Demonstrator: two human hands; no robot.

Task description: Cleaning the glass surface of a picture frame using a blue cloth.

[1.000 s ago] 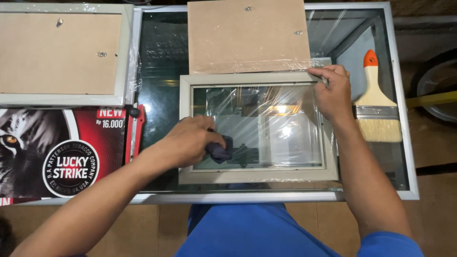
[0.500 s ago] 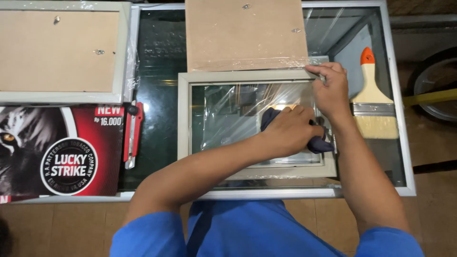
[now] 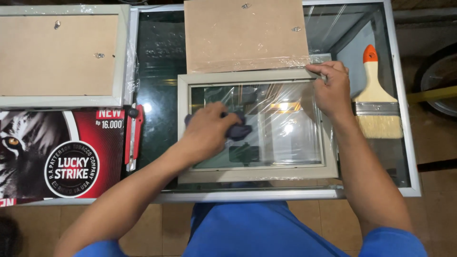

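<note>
Two bare hands work over one grey picture frame point(image 3: 257, 173) lying flat on a glass-topped table point(image 3: 404, 190), seen from the head camera. Left hand point(image 3: 207, 129) is curled and bunched around one dark cloth point(image 3: 239, 130), pressing it onto the frame's glass pane point(image 3: 290, 138) in the left half of the opening. Right hand point(image 3: 332, 90) rests on the frame's upper right corner, fingers point(image 3: 320, 70) bent and pinching the rim there. One loose brown backing board point(image 3: 246, 34) lies just beyond the frame's top edge, touching it, with clear plastic film crumpled along its lower edge. One second frame point(image 3: 62, 54), back side up with its board fitted, lies at upper left, well apart from the hands. One paintbrush point(image 3: 376, 102) with an orange-tipped handle lies just beside the right hand, bristles toward the viewer. One red utility knife point(image 3: 132, 138) lies left of the grey frame, beside one red printed poster point(image 3: 62, 157) showing an animal's face.
</note>
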